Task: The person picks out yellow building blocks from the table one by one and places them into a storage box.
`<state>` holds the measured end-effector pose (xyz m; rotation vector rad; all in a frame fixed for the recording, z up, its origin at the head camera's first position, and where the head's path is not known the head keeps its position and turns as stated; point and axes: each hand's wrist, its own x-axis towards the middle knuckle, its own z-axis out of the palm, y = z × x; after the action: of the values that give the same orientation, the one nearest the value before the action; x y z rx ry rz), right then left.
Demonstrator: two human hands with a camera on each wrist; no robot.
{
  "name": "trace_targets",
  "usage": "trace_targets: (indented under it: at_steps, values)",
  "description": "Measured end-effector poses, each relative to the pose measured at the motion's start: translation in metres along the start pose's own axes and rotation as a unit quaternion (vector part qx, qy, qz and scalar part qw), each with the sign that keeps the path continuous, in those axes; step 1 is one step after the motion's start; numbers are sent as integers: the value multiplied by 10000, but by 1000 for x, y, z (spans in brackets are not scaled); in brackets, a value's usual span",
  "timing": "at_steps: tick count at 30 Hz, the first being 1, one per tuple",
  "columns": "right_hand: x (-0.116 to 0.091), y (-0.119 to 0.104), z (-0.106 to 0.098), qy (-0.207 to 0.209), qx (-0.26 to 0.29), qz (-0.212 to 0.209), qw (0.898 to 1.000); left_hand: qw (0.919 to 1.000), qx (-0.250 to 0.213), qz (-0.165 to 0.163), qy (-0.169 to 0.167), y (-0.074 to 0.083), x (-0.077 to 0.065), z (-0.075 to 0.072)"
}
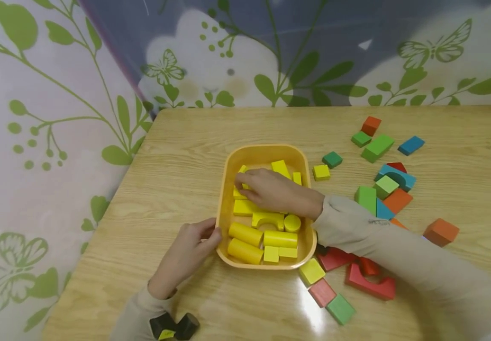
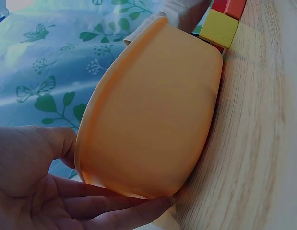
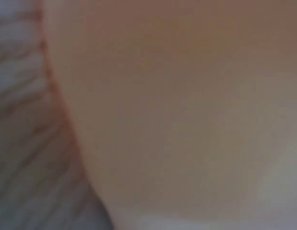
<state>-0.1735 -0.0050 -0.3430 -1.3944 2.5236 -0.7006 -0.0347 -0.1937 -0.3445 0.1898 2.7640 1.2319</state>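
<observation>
An orange plastic bin (image 1: 225, 189) sits on the wooden table, holding several yellow blocks. Among them are cylinders (image 1: 245, 251), an arch block (image 1: 268, 219) and small rectangular blocks. My left hand (image 1: 192, 253) grips the bin's near left side. In the left wrist view its thumb is at the rim and its fingers lie along the outer wall. Inside the bin, my right hand (image 1: 271, 189) has its fingers bent around a yellow block (image 1: 244, 186) by the left wall; the hand partly hides this block. The right wrist view is a blur, filled by a pale orange surface.
Loose blocks lie right of the bin: a yellow block (image 1: 321, 172), a dark green block (image 1: 332, 159), a blue arch (image 1: 405, 179) and an orange block (image 1: 441, 232). Nearer me are a red arch (image 1: 371, 284) and a green block (image 1: 341, 309), beside my right sleeve. A patterned wall (image 1: 58, 156) borders the table.
</observation>
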Motion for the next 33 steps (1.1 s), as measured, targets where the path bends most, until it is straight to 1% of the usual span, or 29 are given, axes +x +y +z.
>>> trace_targets:
  at_steps: [6,13,16,18,20,22,24,26,28,30,33]
  values:
    - [-2,1,-1,-4,285,111,9995,10000,42,-63,-31,0,1,0]
    - [-3,0,-1,-89,322,237,9992,9999,34,-153,-10,0,0,0]
    - [-3,0,-1,-93,339,257,9991,9999,41,-113,13,1,0,0]
    - [-4,1,-2,24,432,316,9986,9999,47,-98,27,0,-1,0]
    - [-5,2,-3,235,520,445,9974,9999,47,-92,25,0,-1,0]
    - [-6,3,-5,478,502,592,9958,9999,54,-105,14,0,-1,0]
    - [-7,4,-7,591,407,768,9945,9999,48,-117,1,0,0,0]
    - [-7,5,-8,501,213,897,9945,9999,37,-119,-6,1,0,-1]
    - [-7,6,-8,327,135,967,9947,10000,27,-78,2,1,0,-1]
    - [-7,5,-8,137,156,1012,9946,10000,7,-35,9,1,0,-1]
    - [-7,5,-7,11,271,1011,9945,10000,-15,14,10,1,0,0]
